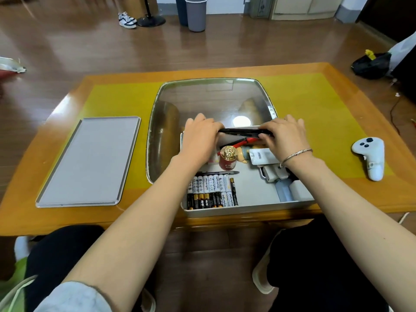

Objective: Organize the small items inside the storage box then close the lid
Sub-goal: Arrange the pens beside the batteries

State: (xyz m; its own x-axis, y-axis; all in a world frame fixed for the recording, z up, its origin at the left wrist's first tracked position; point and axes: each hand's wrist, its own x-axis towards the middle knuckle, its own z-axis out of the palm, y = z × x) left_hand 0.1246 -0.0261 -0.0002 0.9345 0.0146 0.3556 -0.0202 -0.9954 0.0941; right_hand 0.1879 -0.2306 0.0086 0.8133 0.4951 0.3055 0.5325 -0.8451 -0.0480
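Observation:
An open grey storage box (247, 208) sits at the table's near edge. Both hands reach over its far end and hold one long black item (242, 131) level between them: my left hand (199, 140) grips its left end, my right hand (284, 137) pinches its right end. Beneath lie a red-handled tool (242, 143), a red bottle with a gold cap (227, 158), a small figurine and a white pouch (261, 156). Several batteries (211, 191) lie in rows at the near left, with a pen (219, 173) behind them. White boxes (290, 189) fill the near right corner.
The flat grey lid (90, 161) lies on the yellow mat at the left. A large glass dish (211, 102) stands behind and left of the box. A white controller (370, 157) rests at the right. Bins and shoes stand on the floor beyond.

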